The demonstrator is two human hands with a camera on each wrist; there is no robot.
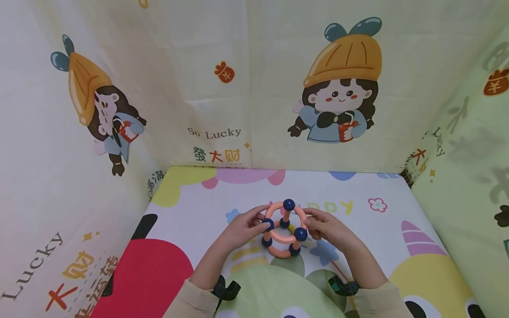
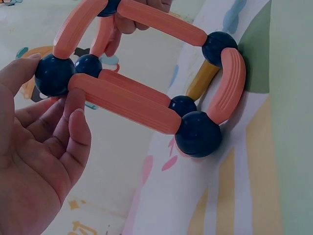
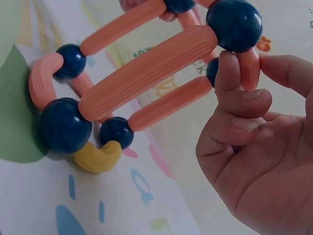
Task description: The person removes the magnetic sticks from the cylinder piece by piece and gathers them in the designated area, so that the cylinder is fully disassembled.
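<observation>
A frame of coral rods and navy balls (image 1: 289, 204), a magnetic ball-and-stick toy, stands on the patterned tabletop. Curved rods form its upper and lower rings, and straight rods (image 2: 124, 103) join them. One yellow curved rod (image 3: 98, 157) belongs to the lower ring. My left hand (image 1: 243, 230) pinches an upper navy ball (image 2: 55, 75) at the left side, thumb and fingers on opposite faces. At the right, my right hand (image 1: 328, 227) holds an upper curved coral rod (image 3: 250, 68) between thumb and fingers. Part of the far side is hidden behind nearer pieces.
Printed cloth walls (image 1: 270, 110) with cartoon figures stand behind and at both sides. The tabletop (image 1: 350, 190) carries colourful printed shapes. A dark flat object (image 1: 145, 226) lies at the left edge. Wrist cameras (image 1: 226, 289) sit at both sleeves.
</observation>
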